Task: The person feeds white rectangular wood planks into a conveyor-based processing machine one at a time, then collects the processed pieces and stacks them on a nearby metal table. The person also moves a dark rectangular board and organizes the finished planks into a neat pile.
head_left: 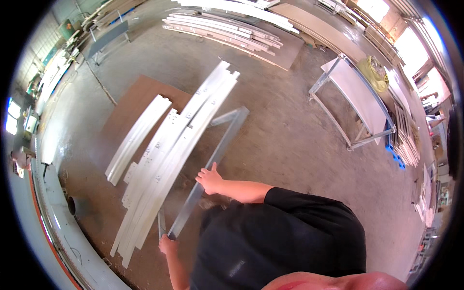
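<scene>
A silver metal frame (220, 150) with a long straight side rail stands in front of me, its legs partly visible. My left hand (168, 245) is closed at the rail's near corner. Farther along the same rail, my right hand (209, 179) wraps over it, thumb up. Long white panel strips (169, 159) lie in a slanted stack beside the rail, with small holes and fittings along them; they hide the rest of the frame. A shorter white strip bundle (137, 140) lies left of the stack, over a brown board (137, 101).
At right stands another metal frame (355, 108) holding a pale sheet, with a yellow-green sack (373, 72) by it. Stacked white strips (222, 31) lie across the far floor. A grey table (108, 42) is at far left. A long grey machine edge (72, 232) runs along the left.
</scene>
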